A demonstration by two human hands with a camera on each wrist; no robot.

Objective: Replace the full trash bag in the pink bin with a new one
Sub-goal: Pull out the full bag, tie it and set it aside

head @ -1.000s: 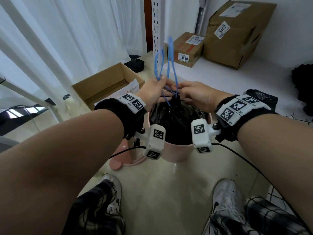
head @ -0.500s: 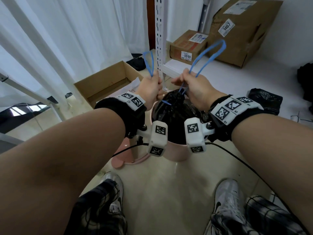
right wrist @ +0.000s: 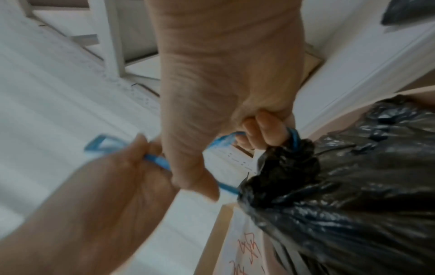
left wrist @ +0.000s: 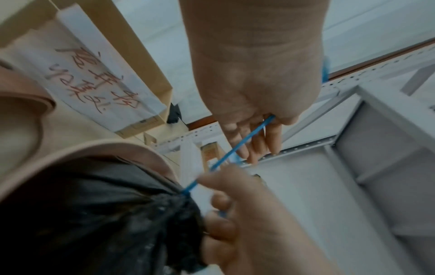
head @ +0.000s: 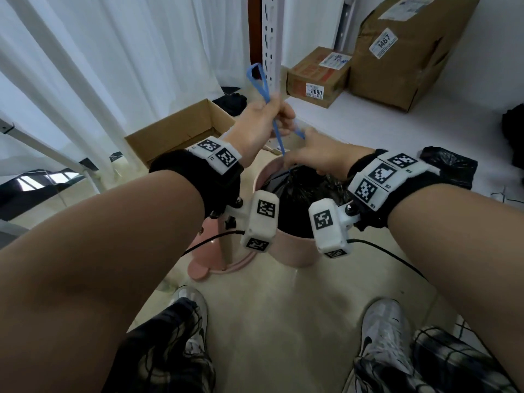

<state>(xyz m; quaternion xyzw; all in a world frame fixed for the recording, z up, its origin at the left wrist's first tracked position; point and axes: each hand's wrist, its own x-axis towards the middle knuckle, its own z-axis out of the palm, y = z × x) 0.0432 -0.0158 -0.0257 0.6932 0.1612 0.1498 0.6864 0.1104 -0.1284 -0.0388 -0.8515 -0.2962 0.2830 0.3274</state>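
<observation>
Cardboard box (head: 181, 129) behind pink bin (head: 292, 251), shelf post (head: 273, 38) beyond

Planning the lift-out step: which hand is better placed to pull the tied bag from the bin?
Probably left. The left hand already grips the blue drawstring above the black bag; the right hand sits low at its gathered neck.

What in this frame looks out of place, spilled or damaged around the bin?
Nothing stands out as spilled or damaged. The black trash bag sits cinched inside the pink bin, with both hands on its blue drawstring. The bin's pink lid lies on the floor beside it, as expected mid-change.
</observation>
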